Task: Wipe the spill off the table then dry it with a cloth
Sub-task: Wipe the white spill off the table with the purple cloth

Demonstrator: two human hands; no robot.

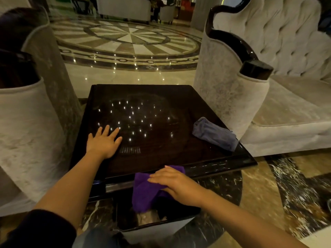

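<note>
A dark glossy square table (pixel 179 151) fills the middle of the head view, mirroring ceiling lights. My left hand (pixel 103 142) lies flat on its near-left part, fingers spread, holding nothing. My right hand (pixel 173 181) presses flat on a purple cloth (pixel 143 190) at the table's near edge. Most of that cloth hangs down over the edge. A grey-blue cloth (pixel 215 134) lies crumpled on the table's right side, apart from both hands. Faint curved smear marks show on the tabletop; no distinct puddle is visible.
A pale tufted sofa (pixel 286 97) with a dark-capped armrest (pixel 254 70) stands close to the table's right side. Another upholstered seat (pixel 23 122) flanks the left. Polished patterned marble floor (pixel 129 42) lies beyond. A dark lower shelf (pixel 179 219) sits under the near edge.
</note>
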